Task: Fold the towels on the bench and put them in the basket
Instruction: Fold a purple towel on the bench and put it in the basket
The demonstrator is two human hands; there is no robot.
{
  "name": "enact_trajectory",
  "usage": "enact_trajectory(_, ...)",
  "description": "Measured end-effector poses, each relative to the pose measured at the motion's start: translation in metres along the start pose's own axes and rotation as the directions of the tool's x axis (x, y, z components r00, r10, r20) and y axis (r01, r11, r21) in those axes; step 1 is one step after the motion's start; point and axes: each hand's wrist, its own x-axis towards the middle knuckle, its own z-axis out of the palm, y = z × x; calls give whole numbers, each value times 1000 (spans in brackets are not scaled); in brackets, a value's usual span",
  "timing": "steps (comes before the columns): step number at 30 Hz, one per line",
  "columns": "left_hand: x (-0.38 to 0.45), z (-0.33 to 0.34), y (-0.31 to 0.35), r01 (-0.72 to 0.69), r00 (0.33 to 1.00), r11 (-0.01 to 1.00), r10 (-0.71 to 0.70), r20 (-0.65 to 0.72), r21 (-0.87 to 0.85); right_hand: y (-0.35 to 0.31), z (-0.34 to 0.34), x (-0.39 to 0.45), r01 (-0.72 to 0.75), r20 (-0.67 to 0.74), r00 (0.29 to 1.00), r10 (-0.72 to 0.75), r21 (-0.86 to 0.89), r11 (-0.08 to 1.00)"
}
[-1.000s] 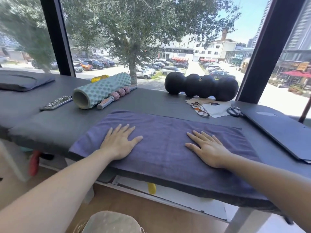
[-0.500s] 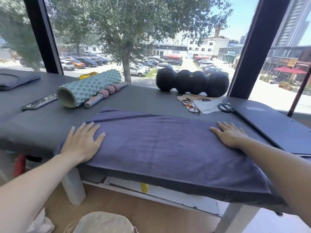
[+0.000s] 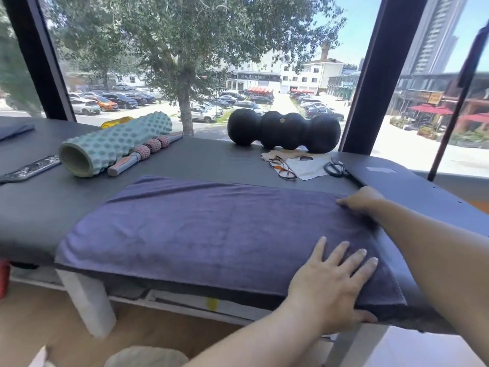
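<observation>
A dark purple towel (image 3: 211, 231) lies flat on the grey padded bench (image 3: 39, 205), its near edge hanging slightly over the front. My left hand (image 3: 330, 284) is at the towel's near right corner, fingers straight on top and thumb tucked under the edge, pinching it. At the far right corner my right hand (image 3: 361, 201) has its fingers curled onto the towel's edge. A pale basket (image 3: 143, 357) peeks in on the floor at the bottom edge, mostly cut off.
Behind the towel lie a teal foam roller (image 3: 113, 147), a pink massage stick (image 3: 145, 152), a black peanut roller (image 3: 283, 131), glasses (image 3: 281, 169), scissors (image 3: 336, 168) and papers. A dark board (image 3: 412, 189) sits at the right. Another dark cloth (image 3: 13, 127) rests far left.
My left hand has crossed from the towel's left end to its near right corner. My right hand has slid to the far right corner and curled its fingers. The view has shifted left.
</observation>
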Motion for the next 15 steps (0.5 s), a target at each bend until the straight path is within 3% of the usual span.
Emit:
enact_trajectory(4,-3,15,0,1,988,1000,4,-157,29,-3,-2,2,-23,34,999,17,183,983)
enact_trajectory(7,1,6,7,42,959,979,-96,-268,-202,4,-2,-1,15,-12,1000,-12,285,958)
enact_trajectory(9,4,-9,11,57,952,902,-178,-248,-427,10,-11,-2,28,-23,1000,-21,389,921)
enact_trajectory(12,11,-24,19,78,937,774,-273,-220,-629,17,-36,-3,-17,-28,999,35,493,870)
enact_trajectory(15,20,-40,32,72,885,510,-429,-181,-857,16,-65,-8,-33,-42,997,66,536,844)
